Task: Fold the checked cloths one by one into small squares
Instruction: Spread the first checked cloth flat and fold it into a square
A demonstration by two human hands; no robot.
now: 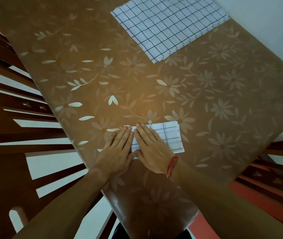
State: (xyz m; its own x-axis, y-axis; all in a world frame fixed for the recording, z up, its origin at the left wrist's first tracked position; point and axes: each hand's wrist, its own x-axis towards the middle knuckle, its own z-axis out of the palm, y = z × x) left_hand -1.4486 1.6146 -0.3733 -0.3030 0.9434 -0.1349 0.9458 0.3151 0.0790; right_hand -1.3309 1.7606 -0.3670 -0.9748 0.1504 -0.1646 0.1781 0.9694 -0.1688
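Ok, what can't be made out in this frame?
Head view, folded cloth: middle hidden under the right hand; left edge meets the left hand, overlap unclear.
Head view, cloth stack: far edge cut off by the frame's top; layer count too fine to tell.

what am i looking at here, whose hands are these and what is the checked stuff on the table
There is no machine here: a person works with two bare hands, and the one picture comes from a camera worn on their head, looking down. The right hand, with a red thread at the wrist, lies flat on a folded checked cloth, pressing it down. The left hand lies flat at the cloth's left edge, mostly on the table, which has a brown flowered cover. Nothing is gripped. At the far side lies what looks like a pile of checked cloths, spread flat, not yet folded. Wooden chairs stand to the left.
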